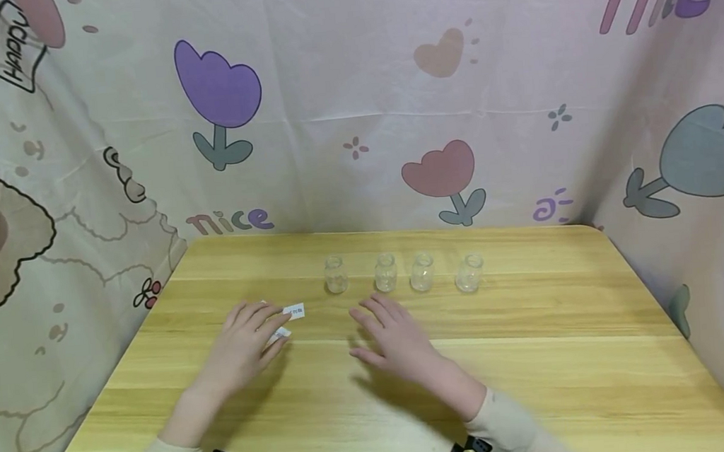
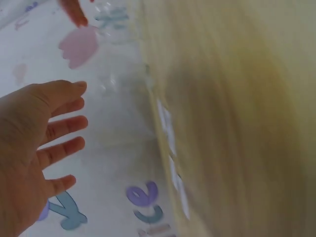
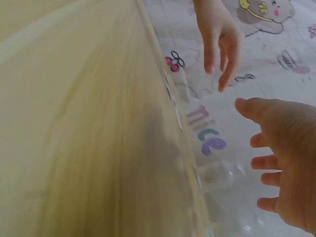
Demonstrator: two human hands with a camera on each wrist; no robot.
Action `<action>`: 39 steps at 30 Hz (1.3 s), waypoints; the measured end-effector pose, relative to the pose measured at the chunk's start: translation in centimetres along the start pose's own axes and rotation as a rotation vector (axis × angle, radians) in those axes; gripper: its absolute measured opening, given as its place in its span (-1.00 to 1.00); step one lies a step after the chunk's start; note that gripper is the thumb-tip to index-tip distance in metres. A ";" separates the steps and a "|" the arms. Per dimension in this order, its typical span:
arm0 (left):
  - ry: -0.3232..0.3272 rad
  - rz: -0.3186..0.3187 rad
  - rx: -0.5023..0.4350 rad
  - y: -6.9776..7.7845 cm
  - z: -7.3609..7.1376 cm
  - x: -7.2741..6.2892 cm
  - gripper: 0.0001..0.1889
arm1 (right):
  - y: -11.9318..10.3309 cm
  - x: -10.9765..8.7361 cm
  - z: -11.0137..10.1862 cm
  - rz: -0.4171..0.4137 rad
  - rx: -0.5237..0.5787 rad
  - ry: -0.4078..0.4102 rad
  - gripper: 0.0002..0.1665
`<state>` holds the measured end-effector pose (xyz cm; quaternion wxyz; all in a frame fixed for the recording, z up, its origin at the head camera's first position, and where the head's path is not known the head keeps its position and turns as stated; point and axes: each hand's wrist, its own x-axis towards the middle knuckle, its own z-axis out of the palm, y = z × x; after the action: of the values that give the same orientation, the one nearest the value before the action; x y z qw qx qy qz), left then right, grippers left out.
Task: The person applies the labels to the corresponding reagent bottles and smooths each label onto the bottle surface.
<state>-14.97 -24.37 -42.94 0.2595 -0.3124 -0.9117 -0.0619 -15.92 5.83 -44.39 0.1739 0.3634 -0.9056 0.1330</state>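
My left hand [image 1: 240,345] hovers above the left half of the table, fingers spread and holding nothing. Beneath and beside its fingertips lie small white paper labels with print, one label [image 1: 294,311] farther back and another label [image 1: 280,334] partly covered by the fingers. In the left wrist view the white slips [image 2: 167,126] appear edge-on along the tabletop. My right hand [image 1: 403,343], also empty with relaxed fingers, is over the middle of the table. Just beyond its fingertips stands a clear glass jar [image 1: 386,275], upright and without a lid.
Several such jars form a loose row near the back, from the leftmost jar [image 1: 336,278] to the rightmost jar [image 1: 469,276]. The wooden table [image 1: 570,351] ends at a printed cloth [image 1: 324,66] hung behind and on both sides.
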 end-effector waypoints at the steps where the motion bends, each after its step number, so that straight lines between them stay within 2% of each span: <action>1: 0.001 0.008 0.003 -0.5 0.1 -0.3 -0.50 | -0.3 0.4 0.4 -0.002 0.012 0.011 -0.23; 3: 0.000 0.021 0.008 -1.4 0.4 -0.9 -0.59 | -1.1 1.2 1.1 0.009 0.042 0.028 -0.26; 6: -0.003 0.040 0.000 -2.7 0.9 -1.5 -0.59 | -2.0 2.2 2.2 0.028 0.096 0.065 -0.32; 10: -0.022 0.048 -0.014 -4.3 1.2 -2.0 -0.64 | -3.3 3.7 3.9 0.068 0.126 0.068 -0.36; 16: -0.124 0.017 -0.004 -5.9 1.5 -2.1 -0.62 | -5.1 5.6 5.9 0.119 0.099 0.028 -0.40; 22: -0.229 -0.026 -0.053 -6.5 2.0 -1.7 -0.60 | -6.6 7.3 7.6 0.166 0.109 -0.005 -0.41; 28: -0.325 -0.117 -0.132 -7.1 2.7 -1.1 -0.63 | -7.6 8.5 8.6 0.230 0.178 -0.056 -0.46; 39: -0.397 -0.153 -0.215 -7.6 2.9 -0.3 -0.70 | -8.3 9.4 9.4 0.347 0.254 -0.098 -0.53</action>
<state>-20.62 -29.73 -45.20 0.0348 -0.2743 -0.9540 -0.1157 -18.51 -9.19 -48.02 0.0568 0.2269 -0.9379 0.2561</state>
